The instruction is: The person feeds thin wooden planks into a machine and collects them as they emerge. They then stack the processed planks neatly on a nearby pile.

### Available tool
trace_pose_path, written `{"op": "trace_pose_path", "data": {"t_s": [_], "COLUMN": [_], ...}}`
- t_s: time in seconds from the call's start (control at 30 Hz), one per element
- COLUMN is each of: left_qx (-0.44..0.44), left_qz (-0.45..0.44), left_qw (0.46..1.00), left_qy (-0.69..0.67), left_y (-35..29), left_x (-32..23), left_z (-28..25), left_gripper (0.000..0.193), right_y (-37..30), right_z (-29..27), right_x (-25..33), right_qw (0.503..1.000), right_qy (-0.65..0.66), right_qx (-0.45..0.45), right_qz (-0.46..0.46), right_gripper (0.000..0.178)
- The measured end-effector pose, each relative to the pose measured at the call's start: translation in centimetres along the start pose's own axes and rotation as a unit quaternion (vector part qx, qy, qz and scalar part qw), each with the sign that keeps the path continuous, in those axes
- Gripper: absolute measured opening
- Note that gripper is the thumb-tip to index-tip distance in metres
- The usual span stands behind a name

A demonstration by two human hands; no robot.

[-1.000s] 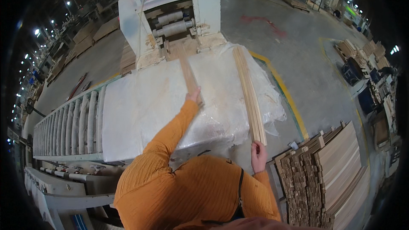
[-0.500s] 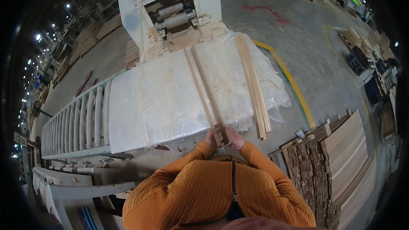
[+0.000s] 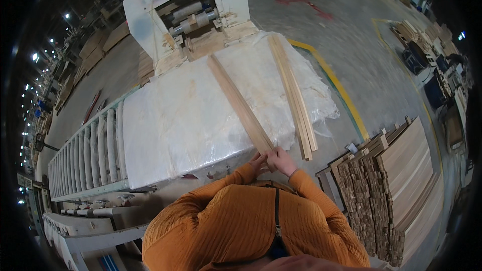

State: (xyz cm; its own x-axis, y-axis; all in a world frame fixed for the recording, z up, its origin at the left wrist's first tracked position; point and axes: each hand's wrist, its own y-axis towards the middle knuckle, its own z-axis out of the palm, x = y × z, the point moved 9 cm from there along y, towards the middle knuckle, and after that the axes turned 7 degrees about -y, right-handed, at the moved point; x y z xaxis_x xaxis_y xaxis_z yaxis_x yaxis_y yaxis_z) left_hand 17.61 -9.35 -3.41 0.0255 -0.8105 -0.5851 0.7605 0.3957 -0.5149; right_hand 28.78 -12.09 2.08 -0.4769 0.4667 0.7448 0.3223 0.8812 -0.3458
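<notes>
A bundle of long, narrow wooden strips [image 3: 242,106] lies slantwise over the plastic-covered table [image 3: 170,120], its near end at the front edge by my body. My right hand [image 3: 282,161] is closed round that end from the right. From the left, my left hand [image 3: 258,163] grips the same end, its fingers partly hidden by the wood. The strips lie side by side, touching. To their right, a second group of pale wooden strips [image 3: 293,95] rests apart from my hands, with its near end sticking out past the table edge.
A white machine [image 3: 186,15] with metal rollers stands at the table's far end. On the left runs a roller conveyor [image 3: 93,148]. Stacked wooden boards [image 3: 401,185] fill the near right. A yellow line [image 3: 344,100] marks the floor beyond the table.
The separated strips in front of me have come together into one bundle, now turned to a steeper slant. My right hand has moved onto the bundle's end. The view has shifted slightly.
</notes>
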Motion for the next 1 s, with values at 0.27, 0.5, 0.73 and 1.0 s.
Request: {"op": "trace_pose_path", "data": {"t_s": [0.27, 0.5, 0.73, 1.0], "left_qx": [-0.120, -0.071, -0.052, 0.038], "left_qz": [0.007, 0.017, 0.004, -0.011], "left_qw": [0.990, 0.990, 0.981, 0.967], "left_qy": [-0.077, 0.123, 0.185, 0.251], "left_y": [5.8, 10.7, 16.3, 20.1], "left_x": [-9.0, -11.8, -11.0, -11.8], "left_z": [-4.4, 0.5, 3.5, 3.9], "left_gripper": [0.041, 0.065, 0.053, 0.056], "right_y": [-1.7, -4.7, -5.3, -2.9], "right_z": [-1.2, -5.4, -5.4, -6.8], "right_x": [1.5, 1.2, 0.6, -0.6], "right_qw": [0.993, 0.949, 0.912, 0.879], "right_qy": [-0.079, -0.194, -0.222, -0.292], "right_qx": [-0.068, -0.234, -0.344, -0.365], "right_qz": [-0.053, -0.080, 0.011, 0.096], "right_gripper": [0.038, 0.045, 0.046, 0.045]}}
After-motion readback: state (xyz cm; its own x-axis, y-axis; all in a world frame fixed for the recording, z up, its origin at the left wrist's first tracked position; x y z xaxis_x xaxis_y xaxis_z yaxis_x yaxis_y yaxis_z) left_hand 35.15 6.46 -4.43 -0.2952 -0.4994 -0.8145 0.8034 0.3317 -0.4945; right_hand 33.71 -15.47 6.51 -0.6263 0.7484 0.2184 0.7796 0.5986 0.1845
